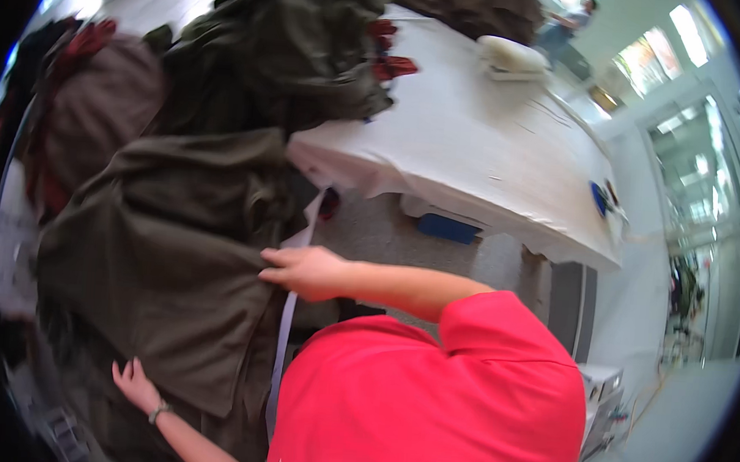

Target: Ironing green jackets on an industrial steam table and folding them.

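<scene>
A dark olive-brown piece of cloth lies spread in front of me on the left, its folds running across it. At its right edge my right hand is closed, the thumb and fingers pinching the cloth. My left hand, with a band at the wrist, rests at the cloth's lower left edge, its fingers apart. More dark cloth lies beneath and around that hand. Whether the cloth is a finished garment I cannot tell.
A large heap of dark green cloth rises beyond, beside a brown bundle with red pieces. A white-covered table stretches to the right, bearing a cream roll. A person stands far off. A blue object lies under the table.
</scene>
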